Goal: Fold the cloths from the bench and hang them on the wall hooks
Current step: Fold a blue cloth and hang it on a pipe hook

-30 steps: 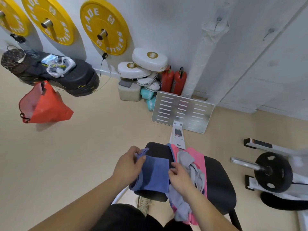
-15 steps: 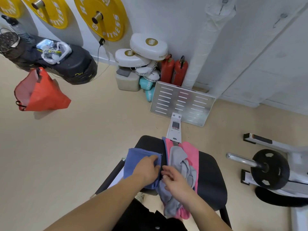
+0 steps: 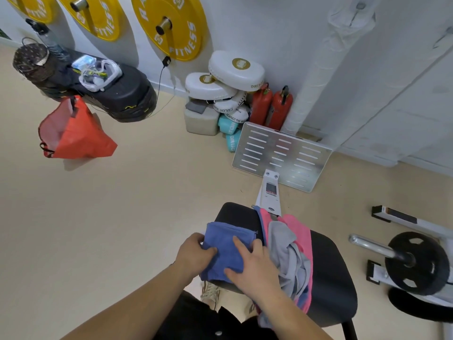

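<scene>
A blue cloth (image 3: 226, 244) lies folded into a small rectangle on the left end of the black padded bench (image 3: 328, 278). My left hand (image 3: 196, 256) grips its left edge, thumb on top. Fingers spread and straight, my right hand (image 3: 255, 268) presses flat on the cloth's right half. Just right of it a crumpled grey cloth (image 3: 284, 241) lies on a pink cloth (image 3: 300, 224) draped across the bench. Two small metal hooks (image 3: 358, 8) stick out of the white wall at the upper right.
Yellow weight plates (image 3: 169, 25) hang on the wall above a black bag (image 3: 122, 94) and a red bag (image 3: 76, 133). White pads (image 3: 235, 69), red extinguishers (image 3: 279, 106) and a slotted metal plate (image 3: 282, 155) stand ahead. A barbell with a black plate (image 3: 416, 261) lies at the right.
The blue cloth has been folded over into a smaller rectangle. My left hand shifted to its left edge, and my right hand came off the grey cloth onto the blue one.
</scene>
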